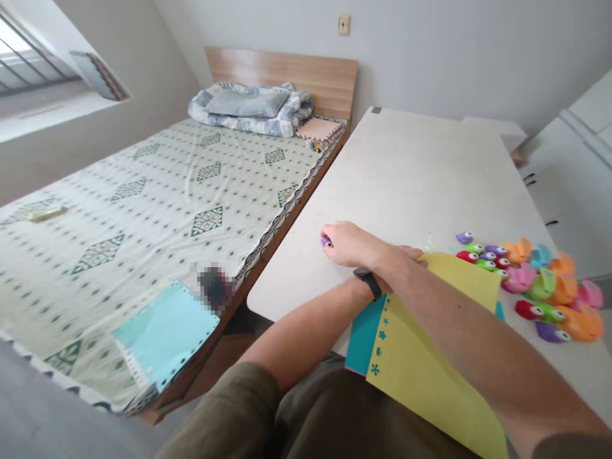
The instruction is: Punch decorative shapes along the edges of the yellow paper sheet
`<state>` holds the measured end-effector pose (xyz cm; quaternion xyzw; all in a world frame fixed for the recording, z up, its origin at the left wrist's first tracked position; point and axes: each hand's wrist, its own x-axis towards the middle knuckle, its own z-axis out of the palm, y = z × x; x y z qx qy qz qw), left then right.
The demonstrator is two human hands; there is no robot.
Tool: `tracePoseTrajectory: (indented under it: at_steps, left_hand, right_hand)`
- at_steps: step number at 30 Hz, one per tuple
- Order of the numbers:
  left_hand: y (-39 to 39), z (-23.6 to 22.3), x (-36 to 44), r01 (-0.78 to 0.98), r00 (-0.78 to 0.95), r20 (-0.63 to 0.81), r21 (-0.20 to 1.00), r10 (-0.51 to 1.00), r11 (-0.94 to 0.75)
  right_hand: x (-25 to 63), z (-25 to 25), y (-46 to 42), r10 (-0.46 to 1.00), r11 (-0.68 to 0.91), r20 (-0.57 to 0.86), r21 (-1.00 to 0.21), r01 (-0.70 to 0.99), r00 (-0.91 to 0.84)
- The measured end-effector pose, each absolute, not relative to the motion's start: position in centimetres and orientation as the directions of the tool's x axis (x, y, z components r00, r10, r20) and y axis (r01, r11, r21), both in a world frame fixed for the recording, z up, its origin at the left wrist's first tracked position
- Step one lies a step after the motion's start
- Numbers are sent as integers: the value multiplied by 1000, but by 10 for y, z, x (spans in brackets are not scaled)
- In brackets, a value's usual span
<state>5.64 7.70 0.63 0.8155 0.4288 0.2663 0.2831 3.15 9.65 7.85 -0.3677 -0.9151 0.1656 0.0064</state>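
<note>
The right forearm crosses over the left on the desk [411,166]. The right hand [348,245] lies palm down, its fingers curled closely around a purple punch [326,243], which is over the desk, left of the paper. The left hand [411,252], below a dark watch [368,284] on its wrist, is at the far end of a yellow sheet [411,344]; the right forearm hides much of it, so I cannot tell how far its fingers are open or whether they grip the sheet. Small cut shapes line the sheet's left edge, over a teal sheet [362,335]. To the right sit many colourful punches [564,289]. A pale blue sheet [167,331] lies on the bed [162,223].
</note>
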Motion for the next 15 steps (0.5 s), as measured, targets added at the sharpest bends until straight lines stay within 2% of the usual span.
tracePoseTrajectory:
  at_steps: [3, 6, 11, 15]
  left_hand:
    - [81, 2, 53, 572, 622, 100, 620, 776, -538]
    - [87, 0, 54, 555, 681, 31, 630, 731, -543]
    - [91, -5, 53, 530, 694, 27, 657, 719, -536]
    - [91, -8, 53, 526, 631, 42, 710, 775, -467]
  right_hand:
    - [14, 70, 98, 665, 687, -132, -279, 671, -735]
    - [6, 63, 100, 668, 687, -145, -254, 680, -730]
    - [-1, 52, 103, 659, 700, -160, -227, 677, -735]
    - [-1, 46, 105, 666, 697, -142, -230, 679, -732]
